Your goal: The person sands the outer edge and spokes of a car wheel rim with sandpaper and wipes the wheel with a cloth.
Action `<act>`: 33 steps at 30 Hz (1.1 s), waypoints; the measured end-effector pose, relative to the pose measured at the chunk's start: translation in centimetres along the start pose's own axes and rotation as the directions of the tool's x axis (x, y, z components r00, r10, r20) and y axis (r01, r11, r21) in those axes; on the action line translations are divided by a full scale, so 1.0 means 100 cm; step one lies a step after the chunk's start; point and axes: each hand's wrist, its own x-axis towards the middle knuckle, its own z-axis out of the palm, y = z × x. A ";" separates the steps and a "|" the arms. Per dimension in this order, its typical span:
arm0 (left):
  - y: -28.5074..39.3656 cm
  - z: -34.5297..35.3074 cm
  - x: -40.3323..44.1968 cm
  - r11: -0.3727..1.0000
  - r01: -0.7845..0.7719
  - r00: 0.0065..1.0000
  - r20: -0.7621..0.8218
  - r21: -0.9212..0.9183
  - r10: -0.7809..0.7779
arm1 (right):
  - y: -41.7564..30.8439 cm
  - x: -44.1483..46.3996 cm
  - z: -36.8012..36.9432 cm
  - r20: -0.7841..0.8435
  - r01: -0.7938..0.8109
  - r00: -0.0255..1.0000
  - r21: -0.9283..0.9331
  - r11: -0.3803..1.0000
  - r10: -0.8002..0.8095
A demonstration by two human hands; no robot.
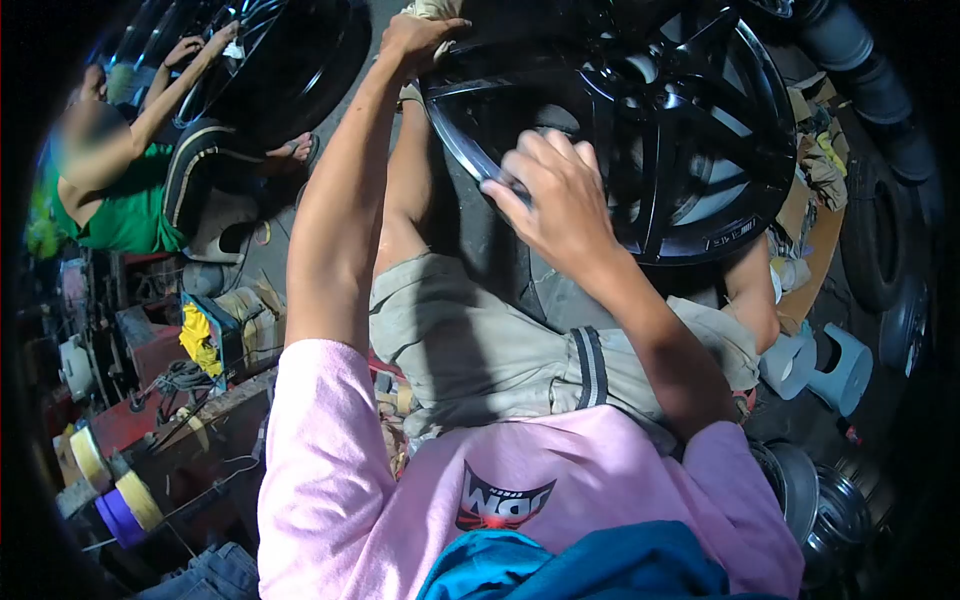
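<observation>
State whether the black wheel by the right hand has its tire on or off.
Off, where it shows: the black wheel has its shiny lip bare.

wheel [652, 165], 1 o'clock: smooth, glossy metal, bright sheen along its lip [462, 150]; tyre [860, 250], 3 o'clock: dull, dark rubber; stool [850, 375], just past 3 o'clock: smooth plastic; shirt [600, 470], 6 o'clock: matt cloth; shorts [480, 335], dial centre: matt, wrinkled cloth; teal fabric [600, 565], 5 o'clock: soft, matt
</observation>
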 end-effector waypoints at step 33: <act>0.228 0.118 -0.406 0.240 0.504 0.841 0.535 -0.829 0.080 | 0.002 -0.109 -0.116 -0.418 -0.249 0.734 0.568 0.784 0.536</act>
